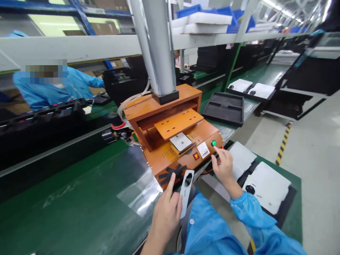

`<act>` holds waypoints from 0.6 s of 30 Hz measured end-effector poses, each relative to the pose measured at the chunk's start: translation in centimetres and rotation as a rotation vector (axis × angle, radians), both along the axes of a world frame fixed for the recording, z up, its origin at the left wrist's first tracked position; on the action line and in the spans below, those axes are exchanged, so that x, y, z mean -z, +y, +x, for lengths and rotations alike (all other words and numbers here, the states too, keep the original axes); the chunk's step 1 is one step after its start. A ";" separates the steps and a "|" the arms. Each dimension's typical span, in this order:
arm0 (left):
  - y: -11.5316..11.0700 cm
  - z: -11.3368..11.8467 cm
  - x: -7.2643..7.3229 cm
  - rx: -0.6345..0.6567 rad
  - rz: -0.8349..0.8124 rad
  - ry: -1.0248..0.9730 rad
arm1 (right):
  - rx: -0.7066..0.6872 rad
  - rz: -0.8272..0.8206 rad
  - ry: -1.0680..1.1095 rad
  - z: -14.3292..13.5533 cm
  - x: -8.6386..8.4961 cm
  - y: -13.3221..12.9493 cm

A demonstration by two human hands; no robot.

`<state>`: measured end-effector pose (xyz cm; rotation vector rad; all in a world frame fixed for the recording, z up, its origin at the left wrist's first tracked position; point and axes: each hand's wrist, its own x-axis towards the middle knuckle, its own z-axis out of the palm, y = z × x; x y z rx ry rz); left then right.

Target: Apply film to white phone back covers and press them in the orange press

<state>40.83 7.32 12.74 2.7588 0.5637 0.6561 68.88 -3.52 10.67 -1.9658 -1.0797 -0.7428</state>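
An orange press machine (183, 141) stands at the centre, with a white panel (181, 141) lying under its raised orange plate (178, 124). My right hand (224, 166) has a finger at the green button (213, 143) on the machine's front right. At the front left, my left hand (168, 209) grips a pale phone back cover (186, 193) with a dark camera ring. Its index finger stretches toward the black tape strips (172, 174) on the machine's front face.
White panels (268, 186) lie on dark trays at the right. Behind the machine's right side sits a black tray (224, 108). A person in blue (79, 83) works across the line at the left. A black regulator with a red ring (116, 121) adjoins the machine.
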 end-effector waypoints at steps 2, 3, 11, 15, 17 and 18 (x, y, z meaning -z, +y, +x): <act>0.0 0.0 0.2 -0.017 0.035 0.020 | 0.036 -0.031 -0.002 2.1 0.6 -0.2; 0.1 0.0 0.2 -0.028 0.049 0.031 | 0.019 -0.047 -0.002 3.0 0.7 -0.2; -0.4 -0.8 -1.0 0.018 -0.225 -0.119 | -0.217 0.057 0.289 0.9 -1.1 -2.6; -2.9 -0.2 -0.4 0.090 -0.341 -0.307 | -0.631 0.040 0.884 -8.1 0.0 -6.9; -4.4 0.7 0.4 0.141 -0.387 -0.289 | -0.657 0.042 1.196 -11.7 1.0 -8.3; -5.1 1.1 0.8 0.186 -0.405 -0.246 | -0.613 0.061 1.315 -12.6 1.6 -8.9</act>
